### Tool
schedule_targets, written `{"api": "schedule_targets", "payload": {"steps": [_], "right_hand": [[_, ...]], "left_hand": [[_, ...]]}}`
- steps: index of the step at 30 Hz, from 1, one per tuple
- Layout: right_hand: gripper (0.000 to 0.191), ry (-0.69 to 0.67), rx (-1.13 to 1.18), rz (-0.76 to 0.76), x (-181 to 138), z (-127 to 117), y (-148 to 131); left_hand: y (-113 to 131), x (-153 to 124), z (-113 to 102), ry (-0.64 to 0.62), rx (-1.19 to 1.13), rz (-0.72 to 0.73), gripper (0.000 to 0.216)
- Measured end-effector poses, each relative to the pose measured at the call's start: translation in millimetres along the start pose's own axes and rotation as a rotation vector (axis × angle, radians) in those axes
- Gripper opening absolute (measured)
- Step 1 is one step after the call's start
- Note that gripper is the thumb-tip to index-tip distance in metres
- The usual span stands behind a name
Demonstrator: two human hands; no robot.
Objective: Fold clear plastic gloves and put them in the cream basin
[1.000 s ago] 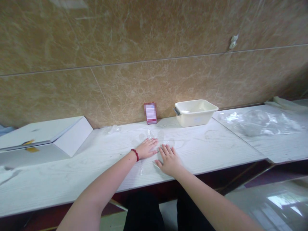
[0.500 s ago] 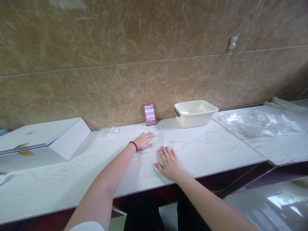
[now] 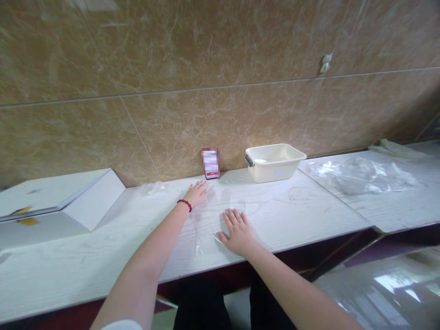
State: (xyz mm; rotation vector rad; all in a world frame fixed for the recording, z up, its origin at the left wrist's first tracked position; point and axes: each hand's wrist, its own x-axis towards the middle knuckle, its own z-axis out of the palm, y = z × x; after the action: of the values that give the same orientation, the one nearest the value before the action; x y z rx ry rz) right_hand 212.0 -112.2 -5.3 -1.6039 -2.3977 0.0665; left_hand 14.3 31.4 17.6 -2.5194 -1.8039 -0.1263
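Note:
A clear plastic bag lies flat on the white wood-grain counter, its outline faint against the surface. My left hand, with a red bracelet at the wrist, rests palm down near the bag's far left part, fingers stretched out. Over the bag's right side my right hand lies flat with its fingers spread. Neither hand grips anything. Just beyond my left hand, a phone-like card with a red edge leans upright against the wall; its face is blurred.
A cream plastic tub with a grey handle stands by the wall. Crumpled clear plastic bags lie to the right. On the left sits a white box, with a small crumpled plastic piece beside it. The marble wall bounds the back.
My left hand has slid away from me and a little left, toward the upright card. The right hand stays flat on the bag. The whole view has shifted slightly.

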Motion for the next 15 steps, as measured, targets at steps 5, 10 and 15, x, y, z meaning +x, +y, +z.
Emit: {"api": "schedule_targets", "payload": {"steps": [5,10,15], "right_hand": [[0.068,0.016,0.002,0.001,0.2,-0.3,0.3],[0.068,0.023,-0.002,-0.009,-0.1,0.0,1.0],[0.067,0.027,-0.015,-0.007,0.2,0.4,1.5]], "left_hand": [[10.8,-42.5,2.9,0.000,0.038,-0.028,0.058],[28.2,-90.8,3.7,-0.021,0.047,0.004,0.060],[34.6,-119.2,0.9,-0.107,0.036,0.009,0.070]]}}
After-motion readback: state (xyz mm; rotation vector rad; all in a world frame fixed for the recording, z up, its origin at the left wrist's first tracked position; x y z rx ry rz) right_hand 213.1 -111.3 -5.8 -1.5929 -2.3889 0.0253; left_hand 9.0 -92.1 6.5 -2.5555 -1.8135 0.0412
